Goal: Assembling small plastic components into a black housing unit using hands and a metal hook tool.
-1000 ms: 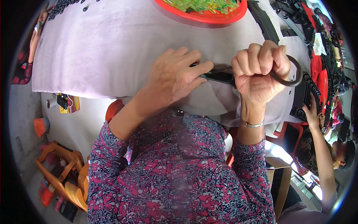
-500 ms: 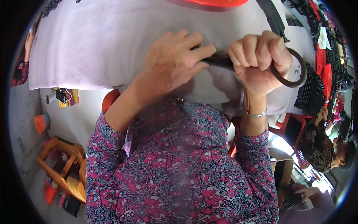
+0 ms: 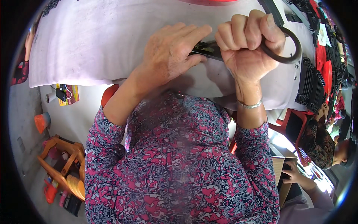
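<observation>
My right hand (image 3: 248,48) is wrapped round scissors with a large dark ring handle (image 3: 296,50), which sticks out past my thumb on the right. Their blades (image 3: 213,50) run left toward my other hand and are partly hidden by fingers. My left hand (image 3: 169,52) is closed, thumb and fingers pinching a small black part (image 3: 200,47) at the tip of the blades. The exact shape of that part does not show. Both hands are over the cloth-covered table (image 3: 93,44), close to its near edge.
A red basin (image 3: 212,2) stands at the far edge of view. A long black strip (image 3: 271,11) and stacked black parts (image 3: 311,86) lie to the right. A wooden stool (image 3: 67,168) stands on the floor at left. Another person's hand (image 3: 294,173) is at lower right.
My right hand has moved up and slightly left with the scissors. My left hand has shifted slightly, and the black part shows more. The other person's hand at lower right has moved.
</observation>
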Available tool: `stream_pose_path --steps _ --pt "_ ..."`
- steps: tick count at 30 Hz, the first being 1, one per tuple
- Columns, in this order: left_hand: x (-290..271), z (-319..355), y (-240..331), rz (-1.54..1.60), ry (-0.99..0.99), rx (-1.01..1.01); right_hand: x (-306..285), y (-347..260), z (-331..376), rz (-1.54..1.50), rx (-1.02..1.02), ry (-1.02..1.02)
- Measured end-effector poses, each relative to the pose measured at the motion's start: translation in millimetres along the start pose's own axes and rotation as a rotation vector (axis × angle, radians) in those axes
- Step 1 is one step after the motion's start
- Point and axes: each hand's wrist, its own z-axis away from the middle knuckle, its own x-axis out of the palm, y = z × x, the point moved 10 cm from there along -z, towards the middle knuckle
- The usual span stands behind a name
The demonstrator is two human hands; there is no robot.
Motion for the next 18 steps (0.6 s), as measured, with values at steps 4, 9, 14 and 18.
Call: stream_pose_path --steps 4,9,14,18 --pt "1 1 0 -0.009 0.019 0.001 -3 4 -4 -0.011 0.008 -0.008" --pt "-1 1 2 -0.039 0.028 0.009 -1 8 -7 -0.004 0.006 -0.032" --pt "-1 1 1 0.011 0.028 0.018 -10 15 -6 0.024 -0.056 0.055" --pt "3 1 3 -0.044 -0.009 0.019 -5 7 -12 0.023 -0.04 0.144"
